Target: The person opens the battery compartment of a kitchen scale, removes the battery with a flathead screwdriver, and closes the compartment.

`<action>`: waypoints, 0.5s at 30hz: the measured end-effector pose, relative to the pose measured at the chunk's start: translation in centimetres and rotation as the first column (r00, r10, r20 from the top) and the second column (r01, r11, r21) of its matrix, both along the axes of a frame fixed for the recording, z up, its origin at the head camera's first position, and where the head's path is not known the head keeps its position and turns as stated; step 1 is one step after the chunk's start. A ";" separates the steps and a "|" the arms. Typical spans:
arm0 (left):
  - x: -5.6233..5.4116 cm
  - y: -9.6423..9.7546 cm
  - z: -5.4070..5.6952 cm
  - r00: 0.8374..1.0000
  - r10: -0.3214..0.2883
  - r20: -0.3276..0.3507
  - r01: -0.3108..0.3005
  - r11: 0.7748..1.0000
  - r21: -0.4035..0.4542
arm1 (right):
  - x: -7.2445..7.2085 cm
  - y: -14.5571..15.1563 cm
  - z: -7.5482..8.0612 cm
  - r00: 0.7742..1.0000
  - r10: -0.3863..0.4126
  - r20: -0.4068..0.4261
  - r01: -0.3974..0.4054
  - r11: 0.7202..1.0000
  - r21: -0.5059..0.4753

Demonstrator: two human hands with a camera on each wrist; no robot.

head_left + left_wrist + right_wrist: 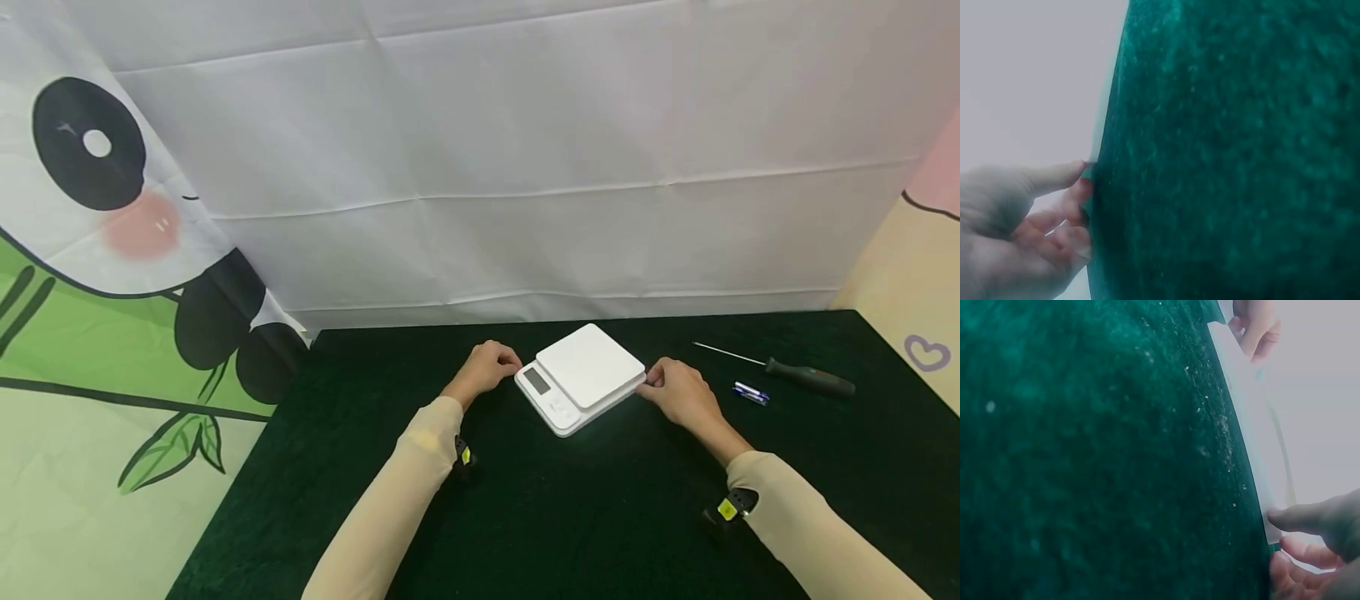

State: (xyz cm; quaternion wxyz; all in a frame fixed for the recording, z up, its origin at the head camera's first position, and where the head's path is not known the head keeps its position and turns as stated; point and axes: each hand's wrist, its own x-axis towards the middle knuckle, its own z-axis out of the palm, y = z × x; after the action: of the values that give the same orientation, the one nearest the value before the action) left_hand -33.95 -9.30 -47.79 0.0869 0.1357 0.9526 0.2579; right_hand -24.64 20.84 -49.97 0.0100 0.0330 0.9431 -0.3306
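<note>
A white digital kitchen scale (pixel 592 367) lies at an angle on the dark green cloth, its small grey display (pixel 536 381) toward the left. My left hand (pixel 483 371) pinches its left corner, thumb and fingertips right at the edge. At the opposite corner, my right hand (pixel 678 392) grips the scale between thumb and fingers. The right wrist view shows the scale's long white side (pixel 1249 425), with the right thumb (pixel 1304 519) pressed on its near end and the left hand (pixel 1257 328) at its far end. In the left wrist view, the left hand's fingers (pixel 1063 234) are curled.
To the right lie a screwdriver (pixel 810 379) with a dark handle and long thin shaft, and small shiny blue-and-silver batteries (pixel 751 393). The green cloth (pixel 585 525) covers the table. A white curtain (pixel 525 250) hangs behind it, and a cartoon-printed sheet (pixel 90 333) stands at the left.
</note>
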 end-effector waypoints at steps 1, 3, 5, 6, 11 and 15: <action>-0.1 -0.1 0.0 1.000 -0.010 0.010 0.010 1.000 -0.006 | 0.0 0.0 -0.1 1.000 -0.001 -0.003 0.001 1.000 0.000; -0.2 -0.4 0.1 0.999 -0.027 0.037 0.028 1.000 -0.012 | -0.1 -0.1 -0.1 1.000 0.000 -0.008 0.000 1.000 -0.001; -0.2 -0.6 0.2 0.997 -0.051 0.050 0.052 0.999 -0.014 | -0.2 -0.2 -0.2 1.000 0.003 -0.014 -0.003 1.000 0.002; -0.1 -0.8 0.2 0.997 -0.063 0.054 0.064 0.998 -0.014 | -0.3 -0.2 -0.2 1.000 0.007 -0.017 -0.007 1.000 0.005; 0.2 -1.4 0.5 0.991 -0.109 0.073 0.111 0.994 -0.015 | -0.6 -0.2 -0.1 0.999 0.040 -0.013 -0.040 0.999 0.017; 0.4 -1.6 0.6 0.988 -0.131 0.087 0.133 0.991 -0.014 | -0.7 0.0 0.0 0.997 0.079 0.011 -0.080 0.996 0.028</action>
State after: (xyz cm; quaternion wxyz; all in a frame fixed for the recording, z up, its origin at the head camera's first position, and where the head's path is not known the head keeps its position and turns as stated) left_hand -33.50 -10.93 -47.20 0.1459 0.1866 0.9394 0.2478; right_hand -25.36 20.79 -50.01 0.0276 -0.0027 0.9483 -0.3161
